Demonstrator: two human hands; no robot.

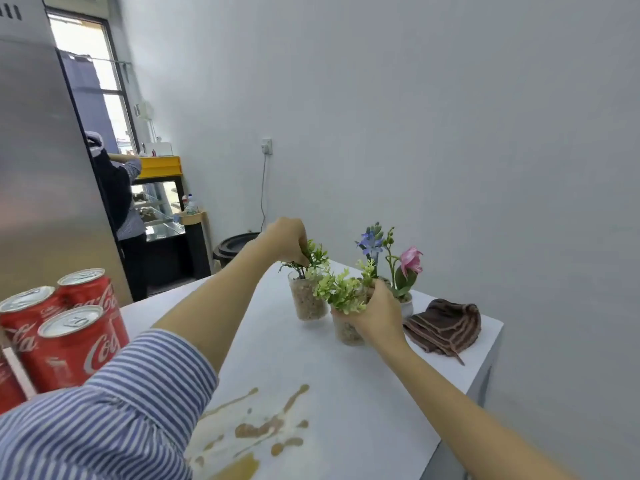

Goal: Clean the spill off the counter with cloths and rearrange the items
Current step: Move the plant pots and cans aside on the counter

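Both hands are on plants, none on a cloth. Left hand (287, 239) pinches the dark green sprig of the clear plastic cup of pebbles (308, 301), fingers curled down onto the stems; cup stands upright on the white counter top (346, 393). Right hand (375, 315) wraps the second clear pebble cup with the light green sprig (346, 327), just right of the first cup, nearly touching. Can't tell if it's lifted or still seated.

Left to right otherwise:
- 3 red cola cans (65, 327) well left of the left arm, bunched at the counter edge; a 4th may be cut off at the frame edge.
- Brown liquid spill (263, 427) between the 2 forearms, near side of the counter, streaks and blobs, wet-looking, untouched.
- Small white pot with pink and blue artificial flowers (405, 271) just behind the right hand.
- Folded brown striped cloth (446, 325) just right of the right hand, near the counter's far corner, not picked up.

Status, my read: early. Plants are being cleared or regrouped away from the spill. Wiping not started, cloth unused, cans not rearranged. Bulk of the job is left.
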